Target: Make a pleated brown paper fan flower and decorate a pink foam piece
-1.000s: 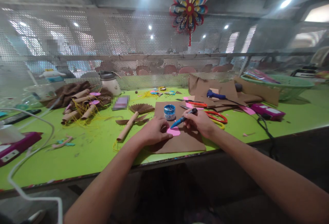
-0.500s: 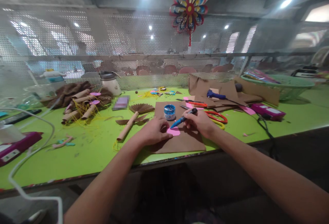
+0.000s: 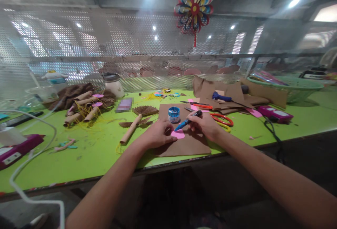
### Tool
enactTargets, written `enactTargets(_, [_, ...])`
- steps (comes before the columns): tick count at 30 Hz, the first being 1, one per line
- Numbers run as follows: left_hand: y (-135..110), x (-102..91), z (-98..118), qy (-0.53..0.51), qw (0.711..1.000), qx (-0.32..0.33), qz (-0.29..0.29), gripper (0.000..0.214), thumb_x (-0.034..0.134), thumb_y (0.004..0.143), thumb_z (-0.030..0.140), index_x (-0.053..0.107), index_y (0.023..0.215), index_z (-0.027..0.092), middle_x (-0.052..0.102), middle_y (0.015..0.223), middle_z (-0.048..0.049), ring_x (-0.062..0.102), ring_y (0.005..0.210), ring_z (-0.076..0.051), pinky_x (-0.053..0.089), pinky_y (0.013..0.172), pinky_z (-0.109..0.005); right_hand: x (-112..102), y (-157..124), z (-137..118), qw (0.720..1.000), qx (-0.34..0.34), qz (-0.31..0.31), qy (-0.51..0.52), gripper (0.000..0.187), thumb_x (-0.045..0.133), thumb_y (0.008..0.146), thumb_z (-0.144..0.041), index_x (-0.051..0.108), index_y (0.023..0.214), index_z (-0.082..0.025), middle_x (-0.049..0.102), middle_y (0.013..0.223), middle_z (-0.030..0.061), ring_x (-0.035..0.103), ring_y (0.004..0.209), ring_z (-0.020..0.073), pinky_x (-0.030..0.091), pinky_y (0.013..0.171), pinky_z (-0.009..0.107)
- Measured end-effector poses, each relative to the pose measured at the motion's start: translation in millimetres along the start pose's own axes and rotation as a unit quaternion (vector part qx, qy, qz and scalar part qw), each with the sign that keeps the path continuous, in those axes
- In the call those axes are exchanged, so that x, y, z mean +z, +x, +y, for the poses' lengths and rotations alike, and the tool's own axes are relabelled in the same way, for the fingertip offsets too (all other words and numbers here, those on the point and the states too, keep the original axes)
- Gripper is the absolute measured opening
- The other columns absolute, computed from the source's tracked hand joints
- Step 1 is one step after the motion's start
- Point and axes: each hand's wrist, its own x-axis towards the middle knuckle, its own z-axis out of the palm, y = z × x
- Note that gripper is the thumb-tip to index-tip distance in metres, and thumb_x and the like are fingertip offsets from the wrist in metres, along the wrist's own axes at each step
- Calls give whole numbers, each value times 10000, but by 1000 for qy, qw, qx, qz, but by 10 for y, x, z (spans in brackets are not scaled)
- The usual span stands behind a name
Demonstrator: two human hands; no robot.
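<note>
A small pink paper piece (image 3: pixel 178 134) lies on a sheet of brown cardboard (image 3: pixel 189 146) in front of me. My left hand (image 3: pixel 160 132) pinches its left edge, thumb and fingers together. In my right hand (image 3: pixel 201 125) is a blue marker (image 3: pixel 186 121) with a dark back end, slanting down to the left, its tip at the upper edge of the pink paper. Just behind the paper stands an open blue-rimmed jar (image 3: pixel 173 115). A brown paper-tube figure with a pleated fan (image 3: pixel 134 127) rests left of my left hand.
Orange-handled scissors (image 3: pixel 221 118) lie beyond my right hand. A blue glue gun (image 3: pixel 221 96) sits on brown paper sheets (image 3: pixel 231 99), its cord running to a purple power strip (image 3: pixel 275 114). Several cardboard tubes (image 3: pixel 84 108) are piled at left. A green basket (image 3: pixel 297 88) stands far right.
</note>
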Motion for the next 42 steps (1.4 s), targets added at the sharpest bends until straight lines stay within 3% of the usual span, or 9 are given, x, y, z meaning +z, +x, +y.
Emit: enactTargets(42, [-25, -34, 61, -3, 1000, -23, -11, 317, 591, 720, 463, 604, 893, 198, 573, 973, -57, 520, 873, -218, 409, 723, -298, -12, 2, 19, 1000, -3, 0, -14, 161, 617, 703, -324, 552, 690, -178, 595, 556, -10, 499, 444, 91, 386, 445, 212])
